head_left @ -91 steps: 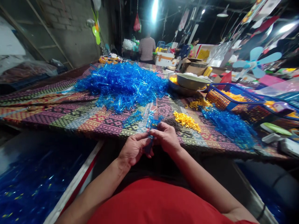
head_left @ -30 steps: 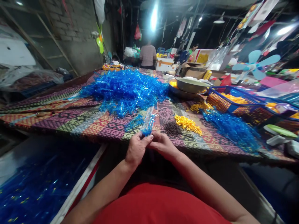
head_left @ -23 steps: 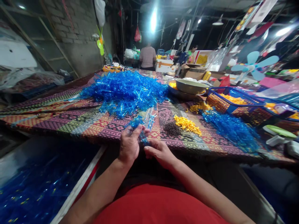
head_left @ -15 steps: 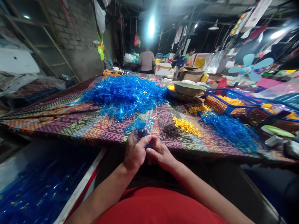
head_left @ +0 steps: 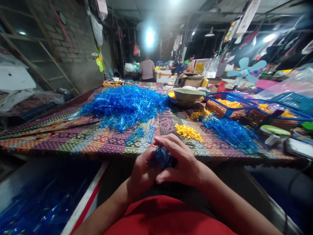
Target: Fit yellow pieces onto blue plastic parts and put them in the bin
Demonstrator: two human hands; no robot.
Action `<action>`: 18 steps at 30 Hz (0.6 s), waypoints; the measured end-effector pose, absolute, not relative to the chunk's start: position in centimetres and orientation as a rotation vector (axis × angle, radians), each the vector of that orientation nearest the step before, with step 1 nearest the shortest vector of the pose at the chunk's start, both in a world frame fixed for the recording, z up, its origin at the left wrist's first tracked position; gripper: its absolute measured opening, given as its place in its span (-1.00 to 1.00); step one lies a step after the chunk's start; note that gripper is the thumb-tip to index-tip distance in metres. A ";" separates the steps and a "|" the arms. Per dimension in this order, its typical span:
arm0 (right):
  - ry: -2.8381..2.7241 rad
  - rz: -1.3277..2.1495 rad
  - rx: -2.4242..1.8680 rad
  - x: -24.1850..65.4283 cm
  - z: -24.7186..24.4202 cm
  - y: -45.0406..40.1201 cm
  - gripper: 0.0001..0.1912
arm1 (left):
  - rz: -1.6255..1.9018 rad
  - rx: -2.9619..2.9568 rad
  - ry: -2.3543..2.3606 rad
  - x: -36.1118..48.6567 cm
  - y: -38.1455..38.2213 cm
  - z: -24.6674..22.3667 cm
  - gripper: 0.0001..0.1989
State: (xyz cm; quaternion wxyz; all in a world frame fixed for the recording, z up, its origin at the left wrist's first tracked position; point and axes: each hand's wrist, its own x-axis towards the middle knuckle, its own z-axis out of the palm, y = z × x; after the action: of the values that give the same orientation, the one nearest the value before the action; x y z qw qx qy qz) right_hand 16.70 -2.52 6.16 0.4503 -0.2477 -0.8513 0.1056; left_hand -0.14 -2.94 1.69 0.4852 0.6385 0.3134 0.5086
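Observation:
My left hand is closed round a clear blue plastic piece or small bundle, held just off the table's front edge; its round end faces up toward me. Curved over the same piece from the right is my right hand, fingers on the far side and thumb nearer my body. The palms hide most of it. Just beyond the hands lie a few blue plastic pieces and a small heap of yellow parts. A large pile of blue plastic pieces sits farther back.
A patterned cloth covers the table. To the right are another blue pile, a blue basket of yellow parts, stacked bowls and a fan. A bin of blue pieces stands lower left. A person is at the back.
My right hand has moved up and over the blue piece, its fingers now spread round it. The piece has come lower and tipped toward me. The dark heap is now hidden behind my right hand.

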 end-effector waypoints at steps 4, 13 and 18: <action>-2.287 0.021 -0.564 15.9 8.0 -2.8 -0.67 | 1.226 1.763 0.685 0.1 -3.3 1.5 -0.75; -2.002 0.407 -0.727 15.8 3.7 -0.3 -0.72 | 0.959 1.551 0.840 0.6 -2.7 0.2 -0.97; -2.048 0.439 -0.670 17.0 3.1 -0.5 -0.54 | 1.129 1.719 0.881 0.8 -2.4 0.3 -0.97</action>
State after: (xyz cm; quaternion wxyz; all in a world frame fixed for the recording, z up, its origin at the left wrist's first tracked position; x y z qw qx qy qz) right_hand 16.99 -0.48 3.05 0.4540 -0.2715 -0.8298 0.1777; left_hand 0.76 -2.41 0.31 0.4369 0.6911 0.3544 0.4538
